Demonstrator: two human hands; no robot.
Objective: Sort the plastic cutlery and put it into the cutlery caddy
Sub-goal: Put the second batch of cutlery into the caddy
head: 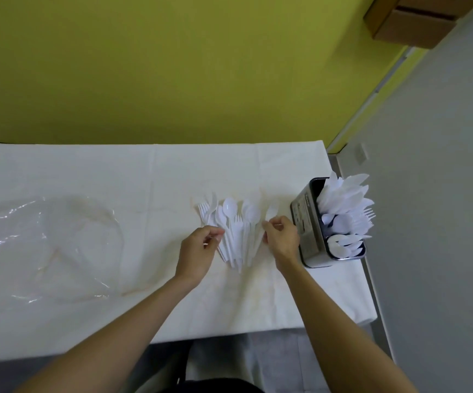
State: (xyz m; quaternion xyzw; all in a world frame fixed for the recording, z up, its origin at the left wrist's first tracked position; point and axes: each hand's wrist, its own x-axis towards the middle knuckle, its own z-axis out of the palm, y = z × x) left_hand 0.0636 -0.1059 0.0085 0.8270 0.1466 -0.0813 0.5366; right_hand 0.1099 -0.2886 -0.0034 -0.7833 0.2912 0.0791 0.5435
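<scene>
White-clothed table [93, 171], yellow wall [173, 66], left hand [200, 249] and right hand [282, 238] pinching cutlery pile [236, 222] (caddy [304, 222] beside)

Left hand [198, 252], right hand [283, 240] pinching cutlery [231, 212], caddy [304, 222]

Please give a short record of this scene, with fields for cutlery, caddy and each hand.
loose cutlery: fanned pile of white plastic spoons and forks on the white-covered table
caddy: grey metal cutlery caddy, right of the pile, already holding cutlery
left: left hand pinches pieces at the pile's left edge
right: right hand, fingers curled at the pile's right edge; grip unclear
other: clear plastic bag, far left
</scene>
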